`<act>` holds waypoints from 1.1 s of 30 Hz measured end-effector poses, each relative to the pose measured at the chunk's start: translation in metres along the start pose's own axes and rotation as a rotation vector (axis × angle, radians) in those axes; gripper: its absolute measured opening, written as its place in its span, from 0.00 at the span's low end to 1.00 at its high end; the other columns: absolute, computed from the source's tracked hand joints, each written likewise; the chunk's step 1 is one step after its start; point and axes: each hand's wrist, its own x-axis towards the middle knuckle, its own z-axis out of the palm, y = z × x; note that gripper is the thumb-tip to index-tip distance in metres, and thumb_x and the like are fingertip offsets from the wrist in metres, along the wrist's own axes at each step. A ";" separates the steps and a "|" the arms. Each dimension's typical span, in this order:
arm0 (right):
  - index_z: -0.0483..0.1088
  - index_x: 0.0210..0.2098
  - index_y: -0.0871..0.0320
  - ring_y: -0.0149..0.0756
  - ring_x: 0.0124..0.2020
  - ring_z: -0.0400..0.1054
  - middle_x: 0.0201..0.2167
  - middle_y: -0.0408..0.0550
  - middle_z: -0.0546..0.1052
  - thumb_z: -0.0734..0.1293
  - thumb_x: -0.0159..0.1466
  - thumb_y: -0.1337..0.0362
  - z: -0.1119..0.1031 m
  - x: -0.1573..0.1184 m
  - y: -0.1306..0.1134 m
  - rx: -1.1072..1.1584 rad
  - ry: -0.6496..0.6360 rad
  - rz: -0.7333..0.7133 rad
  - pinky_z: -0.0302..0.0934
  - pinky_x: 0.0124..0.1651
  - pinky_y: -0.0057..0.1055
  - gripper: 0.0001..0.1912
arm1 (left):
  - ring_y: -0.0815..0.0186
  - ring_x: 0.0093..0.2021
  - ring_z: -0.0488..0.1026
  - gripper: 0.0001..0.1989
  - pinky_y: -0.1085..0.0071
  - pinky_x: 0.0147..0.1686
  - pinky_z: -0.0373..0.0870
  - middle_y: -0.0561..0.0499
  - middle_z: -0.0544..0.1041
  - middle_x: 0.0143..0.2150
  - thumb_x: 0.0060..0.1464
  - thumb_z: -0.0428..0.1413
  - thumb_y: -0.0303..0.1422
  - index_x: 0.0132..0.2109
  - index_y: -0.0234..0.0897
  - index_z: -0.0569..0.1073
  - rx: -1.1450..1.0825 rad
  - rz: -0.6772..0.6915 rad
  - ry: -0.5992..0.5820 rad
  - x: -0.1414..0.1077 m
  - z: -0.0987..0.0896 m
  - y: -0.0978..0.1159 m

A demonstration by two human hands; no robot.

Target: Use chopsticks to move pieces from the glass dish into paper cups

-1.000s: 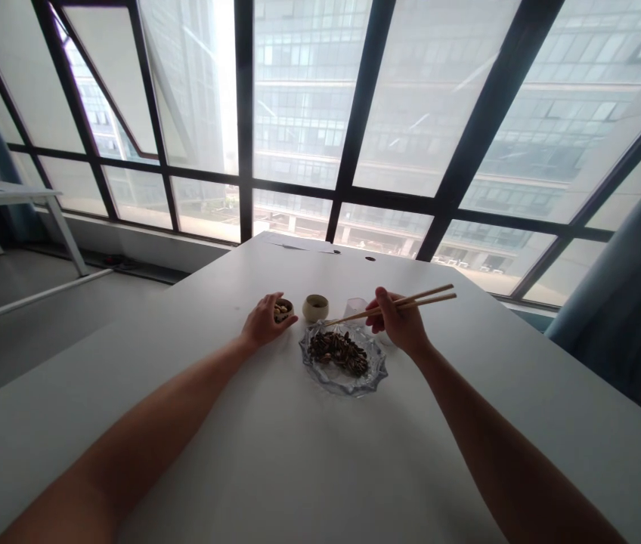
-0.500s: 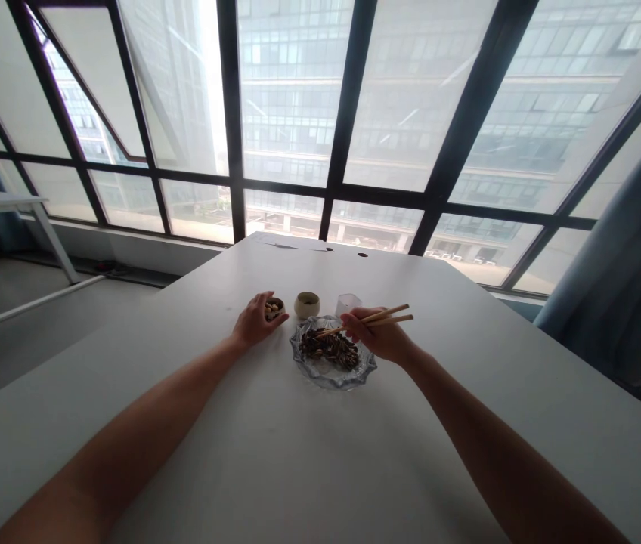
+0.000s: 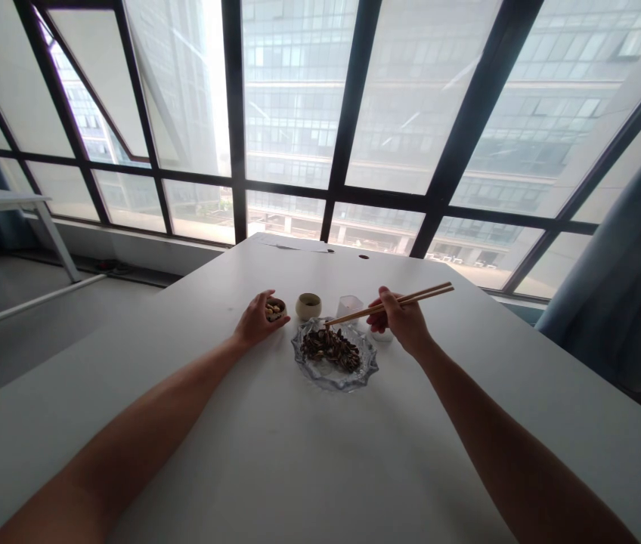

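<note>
seeds (image 3: 339,352) lie heaped in the glass dish (image 3: 348,383), many left; nuts (image 3: 274,309) already sit in the cup (image 3: 285,310) my left grip (image 3: 256,321) curls around; my right grip (image 3: 403,321) clamps 2 chopsticks (image 3: 354,314), perhaps pinching something.

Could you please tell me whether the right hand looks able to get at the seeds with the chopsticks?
Probably yes: the right hand holds the chopsticks, tips near the seeds; the dish is open on top, and the left hand is off to one side.
</note>
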 end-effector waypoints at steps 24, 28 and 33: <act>0.70 0.22 0.60 0.33 0.11 0.69 0.12 0.49 0.74 0.63 0.69 0.51 -0.097 0.009 -0.040 -0.492 0.260 -0.111 0.63 0.14 0.22 0.25 | 0.43 0.64 0.67 0.44 0.50 0.60 0.62 0.34 0.71 0.62 0.51 0.64 0.44 0.69 0.37 0.56 0.223 0.217 -0.707 0.078 0.132 0.196; 0.70 0.21 0.61 0.32 0.12 0.69 0.13 0.49 0.74 0.63 0.70 0.54 -0.099 0.008 -0.042 -0.514 0.227 -0.091 0.63 0.15 0.21 0.24 | 0.49 0.60 0.70 0.46 0.57 0.56 0.68 0.39 0.74 0.59 0.48 0.65 0.34 0.70 0.37 0.52 0.120 0.286 -0.663 0.080 0.139 0.192; 0.70 0.22 0.61 0.31 0.12 0.70 0.14 0.48 0.74 0.62 0.71 0.54 -0.098 0.007 -0.043 -0.491 0.202 -0.126 0.64 0.16 0.22 0.24 | 0.49 0.60 0.68 0.48 0.54 0.56 0.69 0.40 0.73 0.59 0.46 0.64 0.28 0.70 0.38 0.51 -0.011 0.428 -0.508 0.076 0.130 0.182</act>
